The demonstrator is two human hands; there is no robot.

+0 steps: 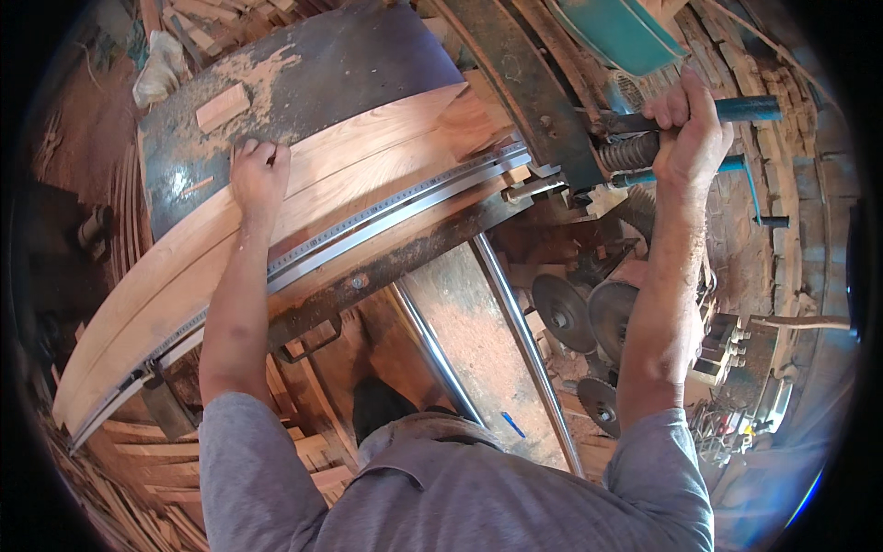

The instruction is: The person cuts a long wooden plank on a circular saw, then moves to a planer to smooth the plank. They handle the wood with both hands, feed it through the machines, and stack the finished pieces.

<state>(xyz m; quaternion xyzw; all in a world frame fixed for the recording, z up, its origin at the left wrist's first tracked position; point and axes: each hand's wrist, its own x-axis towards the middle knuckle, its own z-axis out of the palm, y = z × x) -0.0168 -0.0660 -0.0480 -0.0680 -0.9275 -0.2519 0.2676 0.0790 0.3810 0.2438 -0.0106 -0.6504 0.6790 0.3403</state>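
Note:
A long, pale wooden board (368, 152) lies slantwise over the machine bed, running from the lower left to the upper middle. My left hand (260, 175) rests on its far edge, fingers curled over that edge in a closed grip. To the right, my right hand (685, 129) is wrapped round a dark lever handle (750, 109) that sticks out past my fist. A coil spring (630, 152) sits just left of this fist. Along the board's near side runs a metal fence with a measuring scale (395, 207).
Sawdust and a small wood block (223, 108) lie on the dark metal table (368, 55). A teal guard (635, 41) hangs near my right hand. Several circular saw blades (561, 315) stand below my right forearm. Two shiny rails (501, 294) run toward me; offcuts litter the floor.

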